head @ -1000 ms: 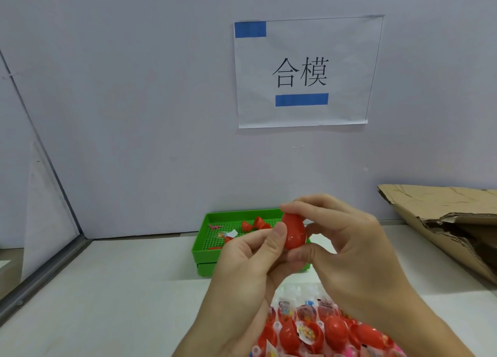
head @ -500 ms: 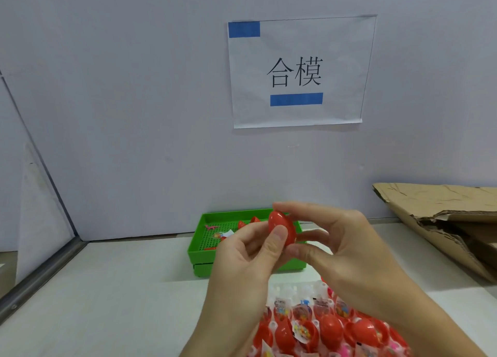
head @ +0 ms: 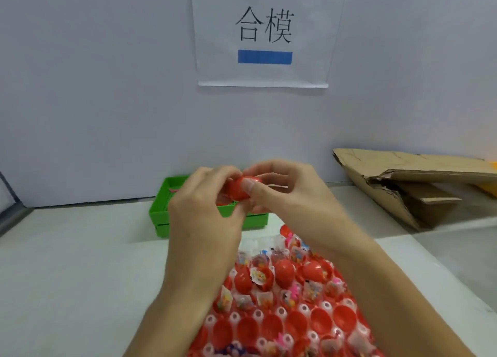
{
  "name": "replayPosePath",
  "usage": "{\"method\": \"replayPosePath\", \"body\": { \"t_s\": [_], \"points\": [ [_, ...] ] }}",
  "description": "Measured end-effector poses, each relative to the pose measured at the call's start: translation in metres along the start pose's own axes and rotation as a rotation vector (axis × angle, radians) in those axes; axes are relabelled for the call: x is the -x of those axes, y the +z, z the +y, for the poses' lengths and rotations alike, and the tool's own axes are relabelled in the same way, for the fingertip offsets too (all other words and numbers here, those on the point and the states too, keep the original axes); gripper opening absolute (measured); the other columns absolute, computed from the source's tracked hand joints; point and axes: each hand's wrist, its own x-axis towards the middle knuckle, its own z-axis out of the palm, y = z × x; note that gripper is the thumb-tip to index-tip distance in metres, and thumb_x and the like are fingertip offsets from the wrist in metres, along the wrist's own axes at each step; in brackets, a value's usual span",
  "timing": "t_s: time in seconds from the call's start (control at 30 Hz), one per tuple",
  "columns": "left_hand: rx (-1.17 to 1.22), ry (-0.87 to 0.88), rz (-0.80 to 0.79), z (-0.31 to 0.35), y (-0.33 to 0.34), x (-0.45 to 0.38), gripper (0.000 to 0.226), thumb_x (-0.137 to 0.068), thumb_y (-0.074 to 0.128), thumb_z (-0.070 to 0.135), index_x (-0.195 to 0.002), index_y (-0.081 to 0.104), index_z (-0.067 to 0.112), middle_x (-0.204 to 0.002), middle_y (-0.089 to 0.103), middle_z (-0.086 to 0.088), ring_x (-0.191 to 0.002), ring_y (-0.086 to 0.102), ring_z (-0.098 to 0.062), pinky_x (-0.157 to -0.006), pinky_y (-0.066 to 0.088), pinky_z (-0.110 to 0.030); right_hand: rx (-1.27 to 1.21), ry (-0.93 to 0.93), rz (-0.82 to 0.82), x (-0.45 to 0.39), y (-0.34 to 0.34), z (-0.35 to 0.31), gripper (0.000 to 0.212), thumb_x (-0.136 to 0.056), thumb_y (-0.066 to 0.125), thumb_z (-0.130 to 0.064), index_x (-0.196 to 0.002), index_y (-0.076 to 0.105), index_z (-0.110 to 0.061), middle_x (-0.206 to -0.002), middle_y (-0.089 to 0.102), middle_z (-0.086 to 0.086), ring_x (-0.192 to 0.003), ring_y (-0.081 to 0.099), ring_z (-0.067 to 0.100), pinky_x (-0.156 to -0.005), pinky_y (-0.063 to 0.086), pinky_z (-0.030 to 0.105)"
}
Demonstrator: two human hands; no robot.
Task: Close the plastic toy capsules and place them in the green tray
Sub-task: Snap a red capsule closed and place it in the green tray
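Note:
Both hands hold one red plastic capsule in the air, in front of the green tray. My left hand curls its fingers round the capsule's left side. My right hand pinches the right side, thumb lying across the front. The tray stands by the wall, its inside mostly hidden behind my hands. Below my arms lies a clear holder full of open red capsule halves and small wrapped toys.
A torn cardboard box lies flat at the right against the wall. A paper sign hangs on the wall above the tray. A white tabletop spreads to the left, with a metal edge at far left.
The view has tilted down, showing more of the holder. Both hands have turned the capsule from upright to lying sideways, and now cover more of the tray.

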Motion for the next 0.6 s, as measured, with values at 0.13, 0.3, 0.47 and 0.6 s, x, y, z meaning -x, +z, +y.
{"method": "replayPosePath", "body": {
  "t_s": [0.13, 0.3, 0.47, 0.6],
  "points": [
    [-0.072, 0.057, -0.032, 0.0, 0.002, 0.001, 0.042, -0.072, 0.084, 0.02, -0.111, 0.069, 0.018, -0.095, 0.062, 0.009, -0.084, 0.062, -0.009, -0.079, 0.047, -0.017, 0.008, 0.088, -0.029, -0.002, -0.007, 0.001, 0.007, -0.091, 0.071, -0.02, -0.097, 0.074, -0.018, -0.089, 0.078, 0.005, -0.08, 0.074, 0.016, -0.073, 0.058, 0.025],
    [-0.187, 0.064, -0.056, -0.001, -0.001, -0.001, 0.076, -0.07, 0.066, 0.052, -0.138, 0.053, 0.022, -0.11, 0.056, 0.011, -0.104, 0.037, -0.001, -0.092, 0.036, -0.026, -0.055, 0.248, 0.211, -0.026, -0.035, 0.014, 0.017, -0.09, 0.071, -0.011, -0.106, 0.071, -0.005, -0.092, 0.076, 0.012, -0.074, 0.074, 0.013, -0.071, 0.059, 0.02],
    [-0.194, 0.043, -0.011, -0.01, -0.006, -0.005, 0.06, -0.075, 0.067, 0.051, -0.128, 0.061, 0.024, -0.107, 0.054, 0.013, -0.104, 0.04, -0.004, -0.091, 0.036, -0.029, 0.513, 0.256, 0.483, -0.071, -0.119, 0.03, 0.025, -0.083, 0.077, -0.025, -0.107, 0.072, -0.019, -0.095, 0.074, 0.002, -0.09, 0.07, 0.019, -0.08, 0.055, 0.029],
    [-0.206, 0.061, 0.007, -0.011, -0.006, -0.005, 0.051, -0.075, 0.063, 0.05, -0.119, 0.066, 0.023, -0.101, 0.054, 0.014, -0.099, 0.042, -0.006, -0.087, 0.037, -0.031, 0.762, 0.397, 0.53, -0.092, -0.179, 0.047, 0.014, -0.083, 0.075, -0.019, -0.094, 0.07, -0.012, -0.099, 0.071, 0.01, -0.097, 0.064, 0.026, -0.075, 0.049, 0.029]
  ]
}}
